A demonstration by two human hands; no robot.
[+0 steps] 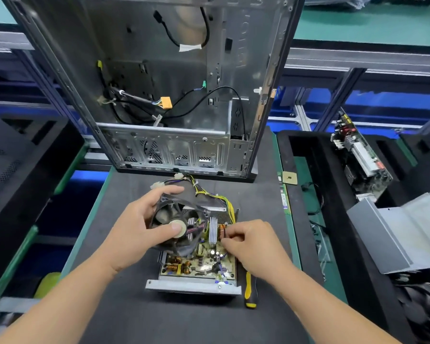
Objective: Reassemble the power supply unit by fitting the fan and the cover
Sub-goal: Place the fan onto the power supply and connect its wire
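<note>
The left hand (144,219) gripped the one black fan (170,225), thumb on its hub, holding it tilted over the far left part of the open supply (199,264). The right hand (248,244) pinched something small at the supply's right edge; what it was could not be told. One screwdriver (250,289) lay just right of the supply. One empty case (159,83) stood behind it. One grey cover (402,234) lay well to its right.
</note>
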